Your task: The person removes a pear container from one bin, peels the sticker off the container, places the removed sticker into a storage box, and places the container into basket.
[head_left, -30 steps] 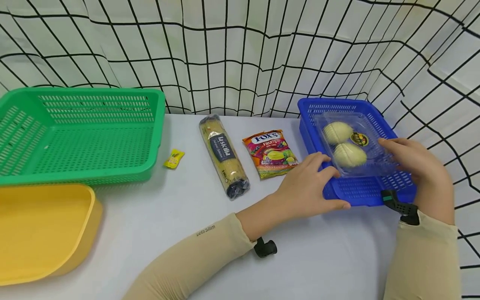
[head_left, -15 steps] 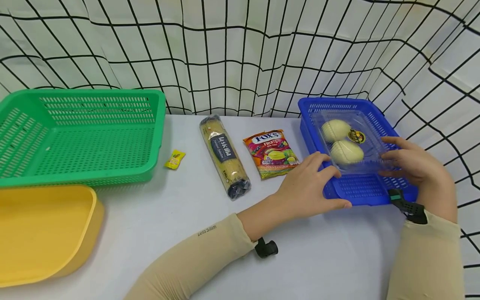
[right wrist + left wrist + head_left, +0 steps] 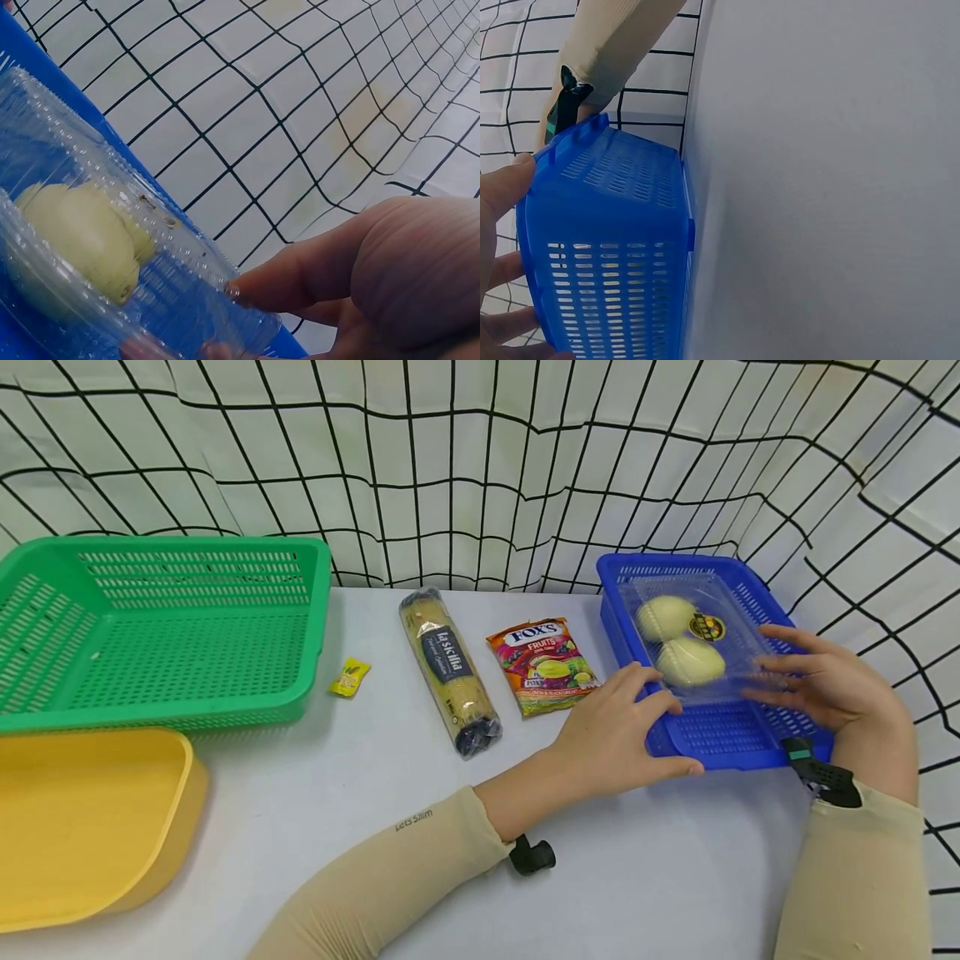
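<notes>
A clear plastic clamshell box (image 3: 738, 652) with two pale yellow, rounded fruit-like pieces (image 3: 691, 662) and a dark sticker sits tilted in the blue basket (image 3: 720, 739). My right hand (image 3: 840, 681) is at its right end, fingers spread and fairly straight. In the right wrist view a digit (image 3: 262, 294) touches the clear edge, and more fingertips show low by the plastic. My left hand (image 3: 607, 739) grips the basket's near left corner. In the left wrist view the thumb (image 3: 510, 184) lies on the rim, with fingers beside the slotted wall.
Left of the basket lie a candy bag (image 3: 542, 668), a long wrapped spaghetti pack (image 3: 450, 672) and a small yellow wrapped candy (image 3: 349, 677). A green basket (image 3: 311, 693) and a yellow tray (image 3: 191, 777) stand at left. Black mesh (image 3: 450, 485) borders the table's back and right.
The clamshell has shifted slightly left and away from me in the basket. My right hand's fingers have spread from a closer hold. My left hand stays at the basket corner.
</notes>
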The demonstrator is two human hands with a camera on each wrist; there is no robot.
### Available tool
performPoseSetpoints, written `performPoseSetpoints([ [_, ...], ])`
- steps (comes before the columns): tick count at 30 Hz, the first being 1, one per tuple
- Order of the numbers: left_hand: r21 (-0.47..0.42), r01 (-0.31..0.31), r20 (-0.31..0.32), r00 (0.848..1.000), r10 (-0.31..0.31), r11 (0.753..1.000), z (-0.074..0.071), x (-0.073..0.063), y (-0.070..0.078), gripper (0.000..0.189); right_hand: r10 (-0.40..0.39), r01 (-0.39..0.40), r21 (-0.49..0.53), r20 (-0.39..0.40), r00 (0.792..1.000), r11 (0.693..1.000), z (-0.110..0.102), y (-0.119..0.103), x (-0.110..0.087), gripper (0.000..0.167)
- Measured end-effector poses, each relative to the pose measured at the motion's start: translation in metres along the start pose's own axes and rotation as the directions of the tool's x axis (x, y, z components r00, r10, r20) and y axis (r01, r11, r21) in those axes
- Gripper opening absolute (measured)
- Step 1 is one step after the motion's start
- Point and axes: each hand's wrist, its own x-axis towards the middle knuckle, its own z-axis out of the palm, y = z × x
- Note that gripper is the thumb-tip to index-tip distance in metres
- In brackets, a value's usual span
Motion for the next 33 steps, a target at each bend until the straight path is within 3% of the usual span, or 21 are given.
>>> performPoseSetpoints([
  [6,-0.004,0.005,0.002,1.0,-0.005,1.0,0.0,0.001,0.0,0.067,-0.027,0.027,0.026,-0.016,1.0,0.999,-0.001,0.0,-0.001,0.072],
  [18,-0.028,-0.035,-0.032,0.999,0.034,0.999,0.0,0.001,-0.007,0.066,-0.082,0.087,0.065,-0.075,0.994,0.994,-0.001,-0.001,-0.005,0.037],
  [23,-0.057,-0.024,-0.033,0.999,0.022,0.998,-0.001,0.002,-0.01,0.064,-0.109,0.118,0.128,-0.071,0.991,0.985,0.0,-0.007,-0.008,0.035],
  [28,-0.153,0.028,-0.022,0.999,-0.032,0.988,-0.005,0.002,-0.009,0.069,-0.145,0.161,0.13,-0.122,0.982,0.978,0.0,-0.011,-0.013,0.035],
  [33,-0.281,0.075,-0.03,0.996,-0.087,0.957,-0.012,0.004,-0.009,0.066,-0.175,0.195,0.112,-0.166,0.97,0.974,0.0,-0.015,-0.021,0.038],
])
